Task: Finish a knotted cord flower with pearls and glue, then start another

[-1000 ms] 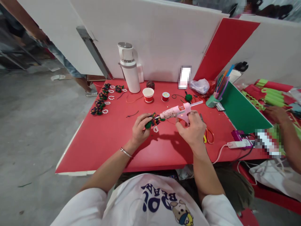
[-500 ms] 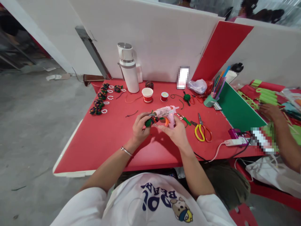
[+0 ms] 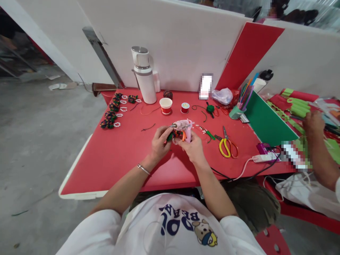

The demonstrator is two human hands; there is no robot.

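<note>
My left hand is closed on a dark green and multicoloured yarn ornament, with a small loop of white beads hanging from it. My right hand grips the handle of a pink glue gun with an orange trigger. The gun's metal nozzle points left, just above the ornament and by my left fingertips. My right thumb reaches toward the ornament; whether it touches is hard to see. Several similar yarn ornaments with bead loops lie at the table's left edge.
Past my hands stand a paper cup, a thread spool and a white thermos. Yellow-handled scissors and a green-handled tool lie to the right. A power strip trails cables. A co-worker's hand is at far right.
The glue gun and my right hand have shifted left, bringing the nozzle and my right fingers closer to the ornament. The co-worker's hand has moved right.
</note>
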